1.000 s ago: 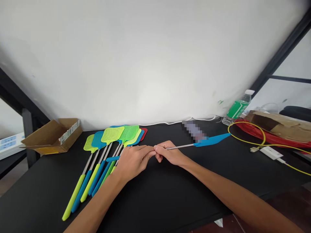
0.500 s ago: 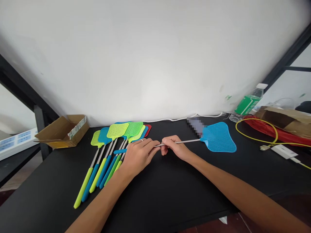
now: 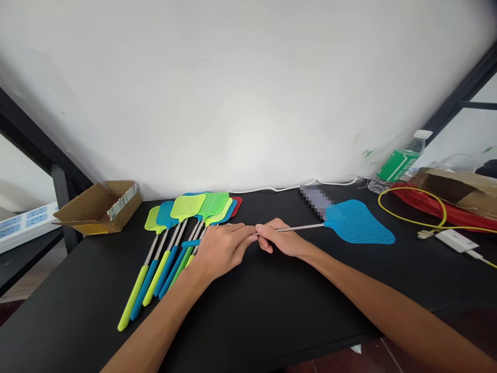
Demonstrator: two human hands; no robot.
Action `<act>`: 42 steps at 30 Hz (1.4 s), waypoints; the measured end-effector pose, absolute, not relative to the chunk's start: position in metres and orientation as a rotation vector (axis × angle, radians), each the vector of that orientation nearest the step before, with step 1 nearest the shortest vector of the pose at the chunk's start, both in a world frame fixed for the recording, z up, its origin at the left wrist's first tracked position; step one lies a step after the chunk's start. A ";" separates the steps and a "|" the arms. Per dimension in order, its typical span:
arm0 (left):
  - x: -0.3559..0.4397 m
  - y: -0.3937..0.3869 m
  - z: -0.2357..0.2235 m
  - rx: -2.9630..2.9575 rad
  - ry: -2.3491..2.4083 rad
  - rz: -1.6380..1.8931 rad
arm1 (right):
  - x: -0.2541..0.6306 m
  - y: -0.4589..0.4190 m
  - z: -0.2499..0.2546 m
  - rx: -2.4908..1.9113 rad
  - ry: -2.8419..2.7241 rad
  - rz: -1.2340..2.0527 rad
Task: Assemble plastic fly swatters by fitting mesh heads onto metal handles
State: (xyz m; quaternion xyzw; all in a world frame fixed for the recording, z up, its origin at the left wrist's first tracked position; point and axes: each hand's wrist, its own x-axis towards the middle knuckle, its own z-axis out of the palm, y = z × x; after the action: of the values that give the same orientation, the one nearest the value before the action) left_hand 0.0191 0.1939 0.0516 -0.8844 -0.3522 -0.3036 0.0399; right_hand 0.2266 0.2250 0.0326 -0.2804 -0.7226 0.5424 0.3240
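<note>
A blue fly swatter [image 3: 359, 223] with a thin metal rod lies crosswise in front of me, its perforated head to the right. My left hand [image 3: 223, 246] is closed round its handle side, and the blue handle end sticks out to the left. My right hand [image 3: 277, 237] pinches the metal rod close beside the left fingers. The two hands almost touch, and the fingers hide the part of the rod between them. Left of my hands, several fly swatters [image 3: 155, 274] in yellow-green, blue, green and red lie fanned out with overlapping heads.
On the black table [image 3: 256, 321], an open cardboard box [image 3: 97, 207] stands at the back left beside a white power strip [image 3: 33, 223]. A blurred-out object [image 3: 316, 199] lies behind the swatter head. Rightward are a plastic bottle [image 3: 402, 163], a yellow cable [image 3: 442, 207] and a white adapter [image 3: 456, 241].
The blue swatter's head has turned about its rod and now looks slanted and stretched to the right. Both hands keep their grip in nearly the same place.
</note>
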 end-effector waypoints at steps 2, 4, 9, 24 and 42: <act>0.018 0.194 0.053 -2.745 -1.099 -0.924 | 0.227 0.226 0.033 -0.741 -1.919 1.405; 0.017 0.194 0.053 -2.780 -1.122 -0.900 | 0.228 0.226 0.032 -0.742 -1.943 1.385; 0.019 0.192 0.054 -2.779 -1.172 -0.853 | 0.228 0.228 0.031 -0.727 -1.932 1.381; 0.026 0.192 0.051 -2.533 -1.081 -1.011 | 0.225 0.227 0.031 -0.738 -1.790 1.499; 0.022 0.194 0.050 -2.549 -1.096 -0.909 | 0.226 0.232 0.023 -0.677 -1.641 1.566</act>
State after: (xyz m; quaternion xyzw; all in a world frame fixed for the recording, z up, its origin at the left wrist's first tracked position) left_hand 0.0221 0.1937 0.0505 -0.8677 -0.3731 -0.3093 0.1108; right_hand 0.2255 0.2322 0.0234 -0.2648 -0.6419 0.6126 0.3775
